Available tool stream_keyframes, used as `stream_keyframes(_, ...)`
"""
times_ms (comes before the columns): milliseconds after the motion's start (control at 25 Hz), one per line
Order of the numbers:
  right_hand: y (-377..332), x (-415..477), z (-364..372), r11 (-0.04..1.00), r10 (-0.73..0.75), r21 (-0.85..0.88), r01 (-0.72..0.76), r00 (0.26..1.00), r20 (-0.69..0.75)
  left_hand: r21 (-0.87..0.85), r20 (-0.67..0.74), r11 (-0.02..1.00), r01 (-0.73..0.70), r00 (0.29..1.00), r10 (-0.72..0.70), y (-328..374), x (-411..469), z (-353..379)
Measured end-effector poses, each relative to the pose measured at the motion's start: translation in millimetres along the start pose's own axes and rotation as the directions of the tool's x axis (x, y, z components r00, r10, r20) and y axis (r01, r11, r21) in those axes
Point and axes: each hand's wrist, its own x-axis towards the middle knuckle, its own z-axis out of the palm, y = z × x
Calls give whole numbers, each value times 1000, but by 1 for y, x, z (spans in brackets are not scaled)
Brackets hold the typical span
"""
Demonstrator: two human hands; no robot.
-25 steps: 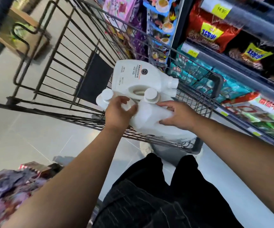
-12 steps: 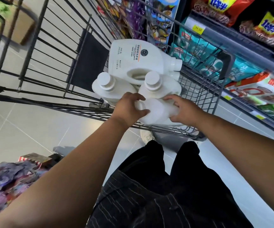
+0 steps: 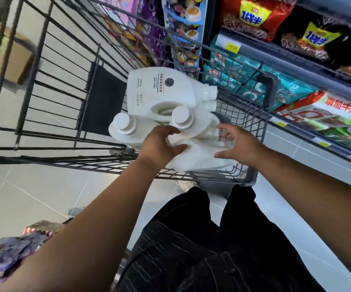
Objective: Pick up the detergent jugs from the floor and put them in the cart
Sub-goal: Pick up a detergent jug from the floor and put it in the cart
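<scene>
**Q:** Which step does this view show?

**A:** The set-down. The nearest detergent jug (image 3: 199, 160) lies on its side on the wire base of the cart (image 3: 69, 163), in the corner closest to me. It touches two upright jugs (image 3: 128, 133) whose caps face the camera, and a labelled jug (image 3: 159, 91) lies across those.

**Q:** And your hands?

**A:** My right hand (image 3: 241, 144) hovers just over the nearest jug, fingers spread and straight, holding nothing. My left hand (image 3: 162, 144) lies on that jug's left end with the fingers bent over it. I cannot tell whether they grip or merely rest.

**Q:** What does the next move call for?

**A:** In my judgement, lifting both hands clear without nudging the stack, then checking the tiled floor (image 3: 22, 197) for further jugs. None shows on the visible tiles.
</scene>
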Motion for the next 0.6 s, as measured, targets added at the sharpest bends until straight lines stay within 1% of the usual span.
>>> stream_keyframes(120, 2, -17, -28, 996, 17, 93, -5, 992, -123, -56, -77, 994, -92, 993, 88, 23, 0, -8)
stream_keyframes(200, 5, -37, -52, 987, 24, 161, 10, 978, -207, -62, -86, 980, -187, 980, 181, 54, -3, -10)
stream_keyframes(320, 20, -74, -93, 963, 65, 269, 32, 937, -343, -59, -9, 953, -298, 954, 298, 117, -7, 2)
stream_keyframes(440, 49, -123, -137, 930, 100, 358, 81, 884, -458, -77, 79, 922, -380, 919, 385, 191, -13, 33)
stream_keyframes(520, 78, -159, -168, 919, 103, 372, 127, 835, -540, -81, 143, 890, -448, 879, 455, 246, -20, 62)
stream_keyframes(600, 115, -205, -203, 907, 128, 393, 154, 788, -603, -89, 177, 851, -517, 833, 525, 306, -39, 105)
